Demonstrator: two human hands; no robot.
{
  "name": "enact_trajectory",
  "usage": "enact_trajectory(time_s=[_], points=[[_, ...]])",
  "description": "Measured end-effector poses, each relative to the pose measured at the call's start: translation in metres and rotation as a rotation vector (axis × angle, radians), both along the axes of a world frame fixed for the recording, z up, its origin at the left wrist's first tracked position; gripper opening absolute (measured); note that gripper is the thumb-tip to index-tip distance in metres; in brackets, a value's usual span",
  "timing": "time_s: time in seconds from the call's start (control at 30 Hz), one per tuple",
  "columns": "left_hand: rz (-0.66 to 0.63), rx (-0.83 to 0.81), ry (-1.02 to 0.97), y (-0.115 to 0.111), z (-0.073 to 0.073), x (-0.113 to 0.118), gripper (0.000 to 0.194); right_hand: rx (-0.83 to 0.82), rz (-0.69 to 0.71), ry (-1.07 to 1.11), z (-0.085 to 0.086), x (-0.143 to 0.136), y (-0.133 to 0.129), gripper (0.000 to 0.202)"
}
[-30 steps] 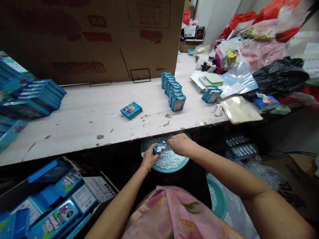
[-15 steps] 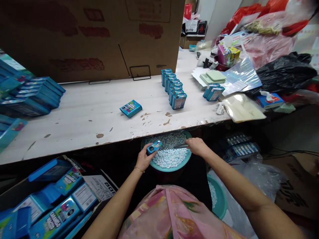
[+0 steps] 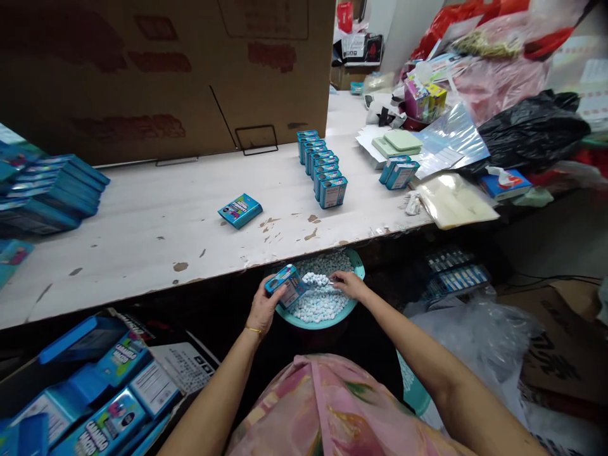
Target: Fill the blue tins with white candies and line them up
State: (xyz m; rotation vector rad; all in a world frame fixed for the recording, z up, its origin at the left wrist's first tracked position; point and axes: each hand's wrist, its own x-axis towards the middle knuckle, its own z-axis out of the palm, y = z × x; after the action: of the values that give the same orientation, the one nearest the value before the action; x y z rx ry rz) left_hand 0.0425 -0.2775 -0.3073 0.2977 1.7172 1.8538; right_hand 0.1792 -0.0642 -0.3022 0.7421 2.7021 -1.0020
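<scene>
In my left hand [image 3: 263, 310] is a small blue candy box [image 3: 291, 288], tilted over the left side of a turquoise basin [image 3: 358, 263]. Small white and pale-blue candies [image 3: 323, 307] fill the basin. My right hand [image 3: 349, 285] is closed on a scoop [image 3: 332, 280], mostly hidden by a heap of candies. The heap is close to the box's right side; I cannot tell whether they touch. Another blue box lies flat on the table [image 3: 190, 190], and a row of upright blue boxes [image 3: 332, 192] stands further right.
An open carton [image 3: 190, 386] of blue boxes is at lower left. More boxes [image 3: 52, 190] are stacked on the table's left. A large cardboard box [image 3: 199, 82] stands behind. At right are a pale green scale [image 3: 403, 142], plastic bags [image 3: 456, 199] and a second basin [image 3: 417, 396].
The scoop has come up heaped with candies and moved left toward the box. My left hand has turned the box, so more of its broad side shows. The view has shifted slightly.
</scene>
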Motion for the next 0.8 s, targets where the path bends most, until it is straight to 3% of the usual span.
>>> enact_trajectory(time_s=[0.17,0.27,0.37,0.53,0.8], points=[[-0.076,-0.178,0.354,-0.007,0.006,-0.008,0.045,0.045,0.099,0.09,0.058,0.003,0.01,0.024],[-0.147,-0.257,0.467,0.005,0.006,-0.003,0.042,0.171,0.21,0.069,0.095,-0.004,0.003,0.026],[-0.213,-0.375,0.542,0.018,0.007,0.005,0.04,0.36,0.345,-0.02,0.122,-0.016,-0.013,0.025],[-0.253,-0.439,0.604,0.027,0.005,0.009,0.04,0.64,0.509,-0.15,0.143,-0.033,-0.037,0.021],[-0.253,-0.373,0.595,0.025,0.008,0.008,0.038,0.739,0.561,-0.147,0.155,-0.04,-0.053,0.023]])
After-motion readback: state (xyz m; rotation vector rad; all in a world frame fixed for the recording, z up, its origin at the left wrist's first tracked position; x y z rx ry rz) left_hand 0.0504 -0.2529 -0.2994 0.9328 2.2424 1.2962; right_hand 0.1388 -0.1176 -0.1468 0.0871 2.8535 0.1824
